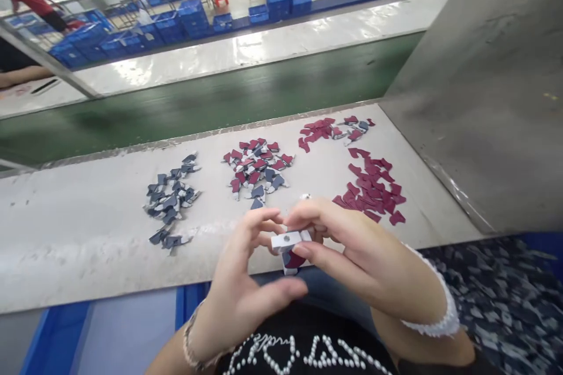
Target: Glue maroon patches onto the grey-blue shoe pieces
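Part piles (257,166) on table (105,205), belt (197,93) behind, bin (127,331) front-left

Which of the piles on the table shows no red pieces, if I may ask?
The leftmost pile, dark grey and white; the middle pile and the two right piles show red.

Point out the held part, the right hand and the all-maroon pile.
Held part (294,239): head view, pale top face.
Right hand (361,247): head view, near thumb's base.
All-maroon pile (373,188): head view, pieces mid-heap.
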Demonstrator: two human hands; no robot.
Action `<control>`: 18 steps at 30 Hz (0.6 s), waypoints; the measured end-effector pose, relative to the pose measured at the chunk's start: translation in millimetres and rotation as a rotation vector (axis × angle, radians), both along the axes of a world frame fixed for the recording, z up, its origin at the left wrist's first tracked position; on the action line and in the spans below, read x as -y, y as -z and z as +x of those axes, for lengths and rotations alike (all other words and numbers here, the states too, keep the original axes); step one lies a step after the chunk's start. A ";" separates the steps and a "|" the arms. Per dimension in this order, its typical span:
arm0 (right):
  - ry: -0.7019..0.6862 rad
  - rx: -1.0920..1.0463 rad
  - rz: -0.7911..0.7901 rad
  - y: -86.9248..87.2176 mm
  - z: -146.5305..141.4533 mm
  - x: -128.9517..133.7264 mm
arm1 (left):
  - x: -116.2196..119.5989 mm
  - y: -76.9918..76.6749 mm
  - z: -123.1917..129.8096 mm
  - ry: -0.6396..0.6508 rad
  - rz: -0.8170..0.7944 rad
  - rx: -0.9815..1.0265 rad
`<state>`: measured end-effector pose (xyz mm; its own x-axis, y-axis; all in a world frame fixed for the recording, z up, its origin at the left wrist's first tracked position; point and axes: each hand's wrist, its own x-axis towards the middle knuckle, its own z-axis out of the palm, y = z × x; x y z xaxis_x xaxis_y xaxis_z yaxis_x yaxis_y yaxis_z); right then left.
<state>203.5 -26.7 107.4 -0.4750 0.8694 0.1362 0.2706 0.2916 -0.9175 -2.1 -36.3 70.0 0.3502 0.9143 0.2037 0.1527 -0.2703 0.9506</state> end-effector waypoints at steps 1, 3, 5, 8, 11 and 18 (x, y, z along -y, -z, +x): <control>0.014 -0.001 0.008 3.1 -0.9 1.3 | -0.3 0.9 1.7 -0.012 0.021 0.015; 0.020 -0.040 0.009 8.3 -0.5 3.9 | -0.3 1.2 4.6 -0.032 0.091 0.051; -0.002 -0.097 -0.022 11.9 2.7 6.4 | 0.8 -1.1 5.5 -0.035 0.171 0.063; -0.066 -0.113 -0.073 13.7 9.9 8.7 | 4.0 -6.7 2.8 -0.001 0.217 0.041; -0.110 -0.093 -0.076 12.5 14.8 8.4 | 6.8 -8.8 0.1 0.004 0.212 0.068; -0.098 -0.032 0.037 12.1 11.1 8.6 | 11.4 -0.1 4.7 -0.001 0.173 0.186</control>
<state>214.7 -35.3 95.3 -0.5525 0.8130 0.1834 0.2101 0.3488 -0.9133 2.6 -47.8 70.1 0.2913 0.8606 0.4178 -0.0203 -0.4310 0.9021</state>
